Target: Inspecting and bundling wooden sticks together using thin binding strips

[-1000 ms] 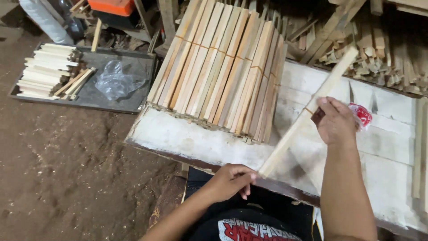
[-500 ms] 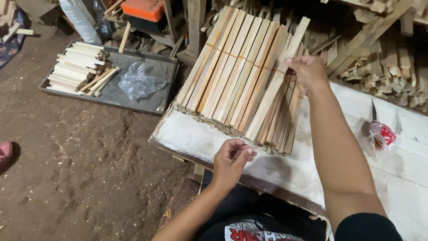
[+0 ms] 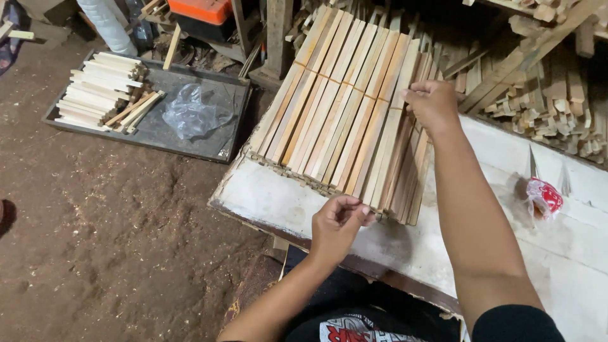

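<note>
Here a pale wooden slat [image 3: 387,152] is pinched by left hand [image 3: 340,223] and right hand [image 3: 432,103] onto the slanted slat stack [image 3: 329,107]; squaring it flush seemingly remains.

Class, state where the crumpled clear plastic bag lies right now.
In the head view, the clear plastic bag lies upper left on the dark tray on the floor, between the pale stick pile and the bench's slat stack.
</note>
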